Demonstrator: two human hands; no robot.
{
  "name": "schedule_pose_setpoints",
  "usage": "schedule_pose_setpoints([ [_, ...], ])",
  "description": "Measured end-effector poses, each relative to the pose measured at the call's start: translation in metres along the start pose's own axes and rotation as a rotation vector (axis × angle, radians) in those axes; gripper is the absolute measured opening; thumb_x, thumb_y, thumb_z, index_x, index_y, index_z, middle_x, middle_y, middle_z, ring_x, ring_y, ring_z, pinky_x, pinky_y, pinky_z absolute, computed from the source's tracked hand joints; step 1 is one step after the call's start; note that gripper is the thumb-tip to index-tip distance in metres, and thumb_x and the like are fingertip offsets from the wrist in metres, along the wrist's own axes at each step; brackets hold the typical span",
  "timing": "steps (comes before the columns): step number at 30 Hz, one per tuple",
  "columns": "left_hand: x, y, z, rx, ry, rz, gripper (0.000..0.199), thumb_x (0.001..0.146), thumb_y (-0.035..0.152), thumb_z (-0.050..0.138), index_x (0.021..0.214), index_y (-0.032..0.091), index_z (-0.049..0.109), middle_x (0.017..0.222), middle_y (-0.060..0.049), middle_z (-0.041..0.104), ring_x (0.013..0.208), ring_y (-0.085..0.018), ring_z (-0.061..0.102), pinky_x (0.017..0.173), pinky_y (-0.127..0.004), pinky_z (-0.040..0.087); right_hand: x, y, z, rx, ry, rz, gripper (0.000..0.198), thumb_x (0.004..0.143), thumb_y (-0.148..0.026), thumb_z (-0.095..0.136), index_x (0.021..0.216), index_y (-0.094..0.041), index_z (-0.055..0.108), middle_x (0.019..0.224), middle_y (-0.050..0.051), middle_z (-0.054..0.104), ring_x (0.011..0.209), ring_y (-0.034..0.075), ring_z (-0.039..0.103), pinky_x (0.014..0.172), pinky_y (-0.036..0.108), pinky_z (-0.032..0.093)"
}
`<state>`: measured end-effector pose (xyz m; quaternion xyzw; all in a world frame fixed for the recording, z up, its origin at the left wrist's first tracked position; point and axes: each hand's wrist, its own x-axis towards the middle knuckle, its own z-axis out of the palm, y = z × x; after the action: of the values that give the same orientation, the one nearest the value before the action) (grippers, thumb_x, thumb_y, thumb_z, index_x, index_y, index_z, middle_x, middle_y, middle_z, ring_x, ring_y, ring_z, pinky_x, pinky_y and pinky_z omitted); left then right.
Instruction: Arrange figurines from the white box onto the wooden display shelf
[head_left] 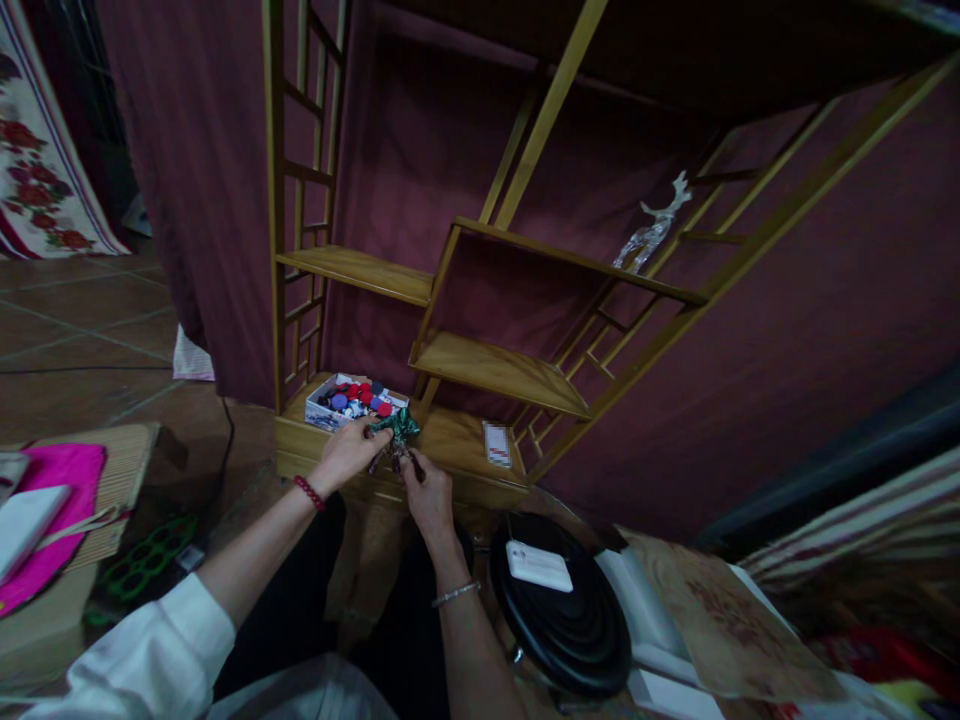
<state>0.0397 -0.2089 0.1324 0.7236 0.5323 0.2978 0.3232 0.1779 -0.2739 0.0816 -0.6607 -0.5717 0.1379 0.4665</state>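
In front of the low shelf, my left hand [349,452] is closed on the left side of a shiny green-and-dark ornament [403,424]. My right hand [430,494] pinches its darker lower part from the right. The ornament's exact kind is too small to make out. Just behind my left hand stands an open patterned box [321,414] on the bottom shelf. Several round pieces [364,394] in red, blue and black fill it. To the right on the same shelf lies a white card with red marks [497,444].
A wooden display rack [360,272] rises ahead, with a clear deer figurine [654,228] on its upper right shelf. On my right, a white phone-like object [538,567] rests on a round black lid [570,640]. A bamboo-topped table [124,475] with a pink cloth [79,470] stands left.
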Motion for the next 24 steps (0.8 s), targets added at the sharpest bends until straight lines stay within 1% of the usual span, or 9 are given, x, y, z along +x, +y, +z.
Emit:
schedule_pose_setpoints([
  [3, -0.002, -0.003, 0.007, -0.075, -0.02, 0.016, 0.043, 0.073, 0.051, 0.044, 0.085, 0.015, 0.065, 0.064, -0.003, 0.063, 0.063, -0.017, 0.057, 0.055, -0.024, 0.038, 0.0, 0.002, 0.001, 0.003, 0.018, 0.006, 0.031, 0.083, -0.035, 0.043, 0.1, -0.02, 0.063, 0.076, 0.005, 0.069, 0.07, 0.016, 0.063, 0.062, 0.021, 0.046],
  [5, -0.002, -0.006, 0.012, -0.153, -0.022, 0.026, 0.04, 0.073, 0.048, 0.045, 0.083, 0.014, 0.065, 0.062, -0.002, 0.062, 0.06, -0.016, 0.055, 0.053, -0.023, 0.038, 0.0, 0.003, 0.002, -0.003, 0.024, 0.01, 0.03, 0.082, -0.034, 0.043, 0.1, -0.019, 0.063, 0.076, 0.005, 0.068, 0.069, 0.016, 0.063, 0.062, 0.021, 0.046],
  [8, -0.002, -0.01, 0.018, -0.244, -0.046, 0.03, 0.038, 0.073, 0.044, 0.046, 0.088, 0.014, 0.065, 0.062, -0.001, 0.061, 0.056, -0.014, 0.054, 0.052, -0.023, 0.039, 0.0, 0.004, 0.003, -0.009, 0.027, 0.003, 0.029, 0.082, -0.033, 0.043, 0.098, -0.018, 0.063, 0.075, 0.005, 0.068, 0.066, 0.015, 0.062, 0.06, 0.021, 0.045],
  [14, 0.0, -0.02, 0.029, -0.344, -0.081, 0.031, 0.042, 0.072, 0.041, 0.049, 0.1, 0.013, 0.061, 0.058, 0.001, 0.058, 0.048, -0.011, 0.051, 0.05, -0.022, 0.04, 0.0, 0.003, 0.004, -0.011, 0.028, 0.014, 0.027, 0.082, -0.031, 0.043, 0.093, -0.018, 0.064, 0.072, 0.005, 0.067, 0.062, 0.016, 0.06, 0.057, 0.023, 0.043],
  [19, -0.004, -0.019, 0.035, -0.485, -0.136, 0.027, 0.049, 0.072, 0.04, 0.05, 0.111, 0.012, 0.052, 0.059, 0.003, 0.056, 0.043, -0.009, 0.047, 0.045, -0.021, 0.038, 0.002, 0.004, 0.005, 0.006, 0.027, 0.044, 0.028, 0.081, -0.03, 0.043, 0.095, -0.018, 0.064, 0.074, 0.005, 0.067, 0.065, 0.016, 0.061, 0.062, 0.024, 0.044],
  [24, -0.005, -0.018, 0.041, -0.578, -0.139, -0.01, 0.049, 0.071, 0.041, 0.051, 0.111, 0.011, 0.051, 0.056, 0.004, 0.051, 0.04, -0.007, 0.045, 0.041, -0.019, 0.035, 0.003, 0.007, 0.007, 0.007, 0.017, 0.054, 0.028, 0.082, -0.031, 0.043, 0.093, -0.018, 0.065, 0.078, 0.005, 0.067, 0.068, 0.017, 0.061, 0.063, 0.024, 0.045],
])
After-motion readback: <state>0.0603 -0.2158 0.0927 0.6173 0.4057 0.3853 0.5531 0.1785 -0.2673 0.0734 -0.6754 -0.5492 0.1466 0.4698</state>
